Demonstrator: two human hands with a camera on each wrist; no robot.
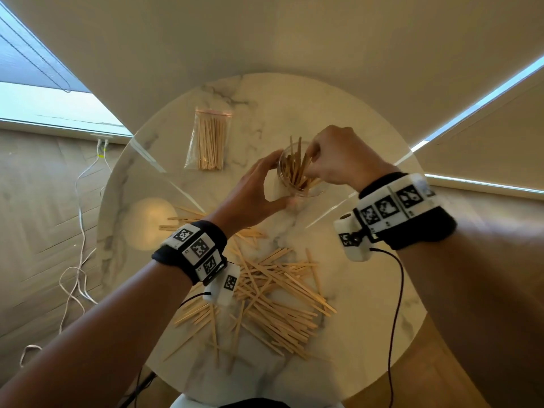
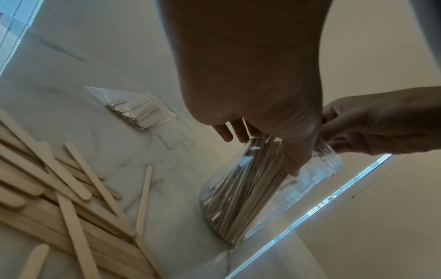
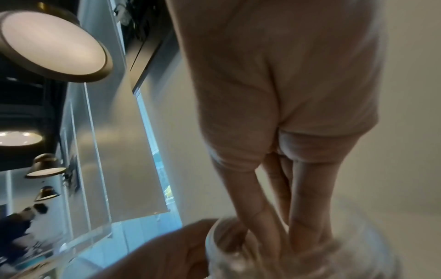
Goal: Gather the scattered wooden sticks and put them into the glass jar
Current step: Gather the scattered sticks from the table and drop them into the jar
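Note:
On the round marble table (image 1: pixel 368 290) stands a clear glass jar (image 1: pixel 319 188) holding many wooden sticks (image 1: pixel 294 172). My left hand (image 1: pixel 279 181) cups the jar from the left, fingers at the rim and thumb low on the glass (image 2: pixel 317 169). My right hand (image 1: pixel 312 160) is over the jar mouth, its fingertips bunched on the tops of sticks inside. In the blurred right wrist view those fingers (image 3: pixel 307 217) reach down into the jar rim (image 3: pixel 214 245). A loose pile of scattered sticks (image 1: pixel 279 295) lies near me.
A clear plastic bag of sticks (image 1: pixel 210 139) lies at the table's back left. White cables (image 1: pixel 79 231) trail over the wooden floor to the left. A black wire (image 1: pixel 394 319) hangs from my right wrist over the table's right side.

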